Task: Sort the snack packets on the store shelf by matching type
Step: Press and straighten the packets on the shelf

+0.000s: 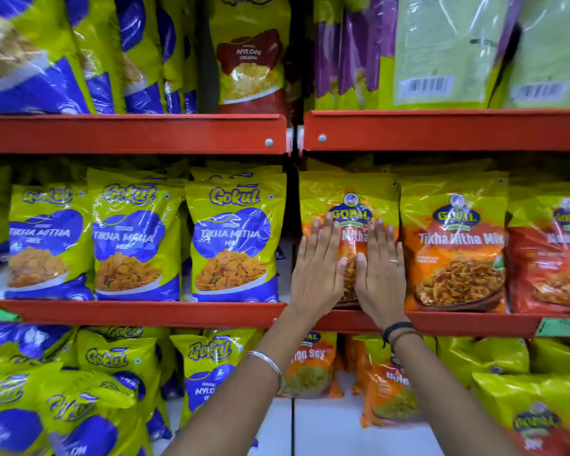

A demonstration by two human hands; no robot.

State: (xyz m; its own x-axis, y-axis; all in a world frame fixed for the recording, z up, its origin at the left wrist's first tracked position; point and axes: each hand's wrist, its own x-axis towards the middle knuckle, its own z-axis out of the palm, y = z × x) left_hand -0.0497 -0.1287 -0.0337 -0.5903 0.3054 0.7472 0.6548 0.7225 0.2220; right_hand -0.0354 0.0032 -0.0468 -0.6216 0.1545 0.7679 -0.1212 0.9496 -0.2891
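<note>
Head view. Middle shelf (441, 322), right-hand bay, at its left end: an orange Gopal packet (351, 192) stands upright, long axis vertical, bottom edge behind the shelf's front lip. Both hands lie flat on its face, fingers straight and pointing up, nothing gripped. Left hand (318, 268) covers the packet's left half, right hand (379, 271) the right half; thumbs nearly meet over the centre, a narrow strip of the packet showing between them. Packet sits directly ahead of both palms, neither hand clearly nearer. Just beside it to the right, a matching Tikha Mitha Mix packet (454, 245), edges touching or nearly so; further right a red packet (550, 258) of another type. Left bay holds blue Gokul packets (234, 238), apart across the upright. Judgement: packet being pressed back and squared in its row; next move likely a straight push inward, both palms even, or it tilts.
</note>
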